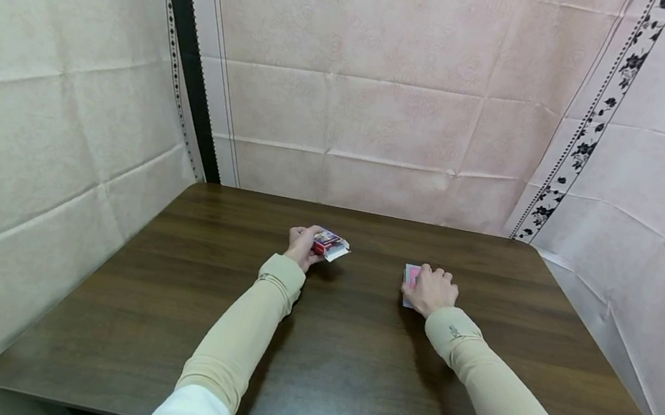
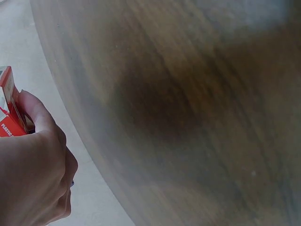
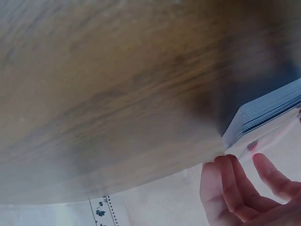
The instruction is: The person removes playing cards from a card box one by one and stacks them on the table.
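In the head view my left hand [image 1: 300, 246] grips a small red card box [image 1: 329, 242] above the far middle of the table, its white flap open toward the right. The left wrist view shows the thumb along one side of the red box [image 2: 13, 126], which is partly cut off by the frame edge. Farther right, my right hand [image 1: 433, 292] holds a deck of playing cards [image 1: 411, 273] with pink backs, low over the tabletop. In the right wrist view its fingertips [image 3: 225, 162] are at the end of the deck [image 3: 270, 110]; the hand covers much of the deck in the head view.
The dark wooden table [image 1: 331, 381] has rounded corners. Pale creased cloth [image 1: 398, 123] hangs behind it and along both sides, with a black strip [image 1: 192, 62] at the left corner and a floral border [image 1: 583, 153] at the right.
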### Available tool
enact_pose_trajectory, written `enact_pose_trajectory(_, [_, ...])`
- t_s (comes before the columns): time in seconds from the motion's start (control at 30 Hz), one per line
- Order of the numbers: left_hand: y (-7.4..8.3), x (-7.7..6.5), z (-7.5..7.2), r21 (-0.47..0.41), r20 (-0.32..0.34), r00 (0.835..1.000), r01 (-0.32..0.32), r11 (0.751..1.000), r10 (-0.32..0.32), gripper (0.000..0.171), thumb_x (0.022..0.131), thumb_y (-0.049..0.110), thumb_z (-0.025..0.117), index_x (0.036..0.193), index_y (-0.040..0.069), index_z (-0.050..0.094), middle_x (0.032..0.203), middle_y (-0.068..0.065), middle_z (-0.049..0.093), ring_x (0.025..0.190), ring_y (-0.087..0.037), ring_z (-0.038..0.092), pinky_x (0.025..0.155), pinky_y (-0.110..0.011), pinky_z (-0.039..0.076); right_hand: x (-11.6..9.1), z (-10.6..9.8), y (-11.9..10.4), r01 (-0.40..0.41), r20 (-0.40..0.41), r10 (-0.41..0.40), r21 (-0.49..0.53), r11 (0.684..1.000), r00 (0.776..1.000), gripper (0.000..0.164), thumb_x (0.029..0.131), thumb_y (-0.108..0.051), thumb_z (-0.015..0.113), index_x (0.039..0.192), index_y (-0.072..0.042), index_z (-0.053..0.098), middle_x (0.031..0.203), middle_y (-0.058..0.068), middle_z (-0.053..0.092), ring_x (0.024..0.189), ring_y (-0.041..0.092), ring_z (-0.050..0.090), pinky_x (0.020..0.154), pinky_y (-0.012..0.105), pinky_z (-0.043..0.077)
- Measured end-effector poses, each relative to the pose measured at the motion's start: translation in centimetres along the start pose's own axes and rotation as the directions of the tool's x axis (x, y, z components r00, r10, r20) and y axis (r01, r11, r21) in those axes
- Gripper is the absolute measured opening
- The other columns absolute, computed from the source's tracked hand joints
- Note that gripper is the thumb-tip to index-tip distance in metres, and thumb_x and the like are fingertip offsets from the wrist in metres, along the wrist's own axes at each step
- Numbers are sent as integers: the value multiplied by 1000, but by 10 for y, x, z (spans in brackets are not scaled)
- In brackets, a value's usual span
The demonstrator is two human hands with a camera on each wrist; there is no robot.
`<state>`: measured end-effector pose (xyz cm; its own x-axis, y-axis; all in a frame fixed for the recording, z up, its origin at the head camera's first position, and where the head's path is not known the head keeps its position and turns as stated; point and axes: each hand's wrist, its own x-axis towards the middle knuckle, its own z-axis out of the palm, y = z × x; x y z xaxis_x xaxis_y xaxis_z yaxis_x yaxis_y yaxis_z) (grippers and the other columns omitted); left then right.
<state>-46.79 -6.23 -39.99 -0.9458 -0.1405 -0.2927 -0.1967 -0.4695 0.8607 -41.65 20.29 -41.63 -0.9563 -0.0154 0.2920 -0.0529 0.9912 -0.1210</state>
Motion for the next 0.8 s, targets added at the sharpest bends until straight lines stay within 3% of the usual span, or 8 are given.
enact_pose_trajectory(0.37, [0,0,0,6,2,1000,-2,1000,2,47,81,14,57,114,14,24,112,-19,46,92,-29,57,79,-42,50,-3,3,2,-16,16,16,0,1000,1000,52,74,-43,59,102,1,53,94,26,56,87,40,51,61,54,44])
enact_pose_trajectory(0.8, [-1,-1,1,-6,-4,1000,-8,1000,8,42,82,14,57,110,15,25,105,-18,45,86,-29,57,81,-45,49,-4,6,1,-13,41,13,3,1000,999,56,76,-45,58,106,2,53,94,27,55,86,41,52,60,54,44])
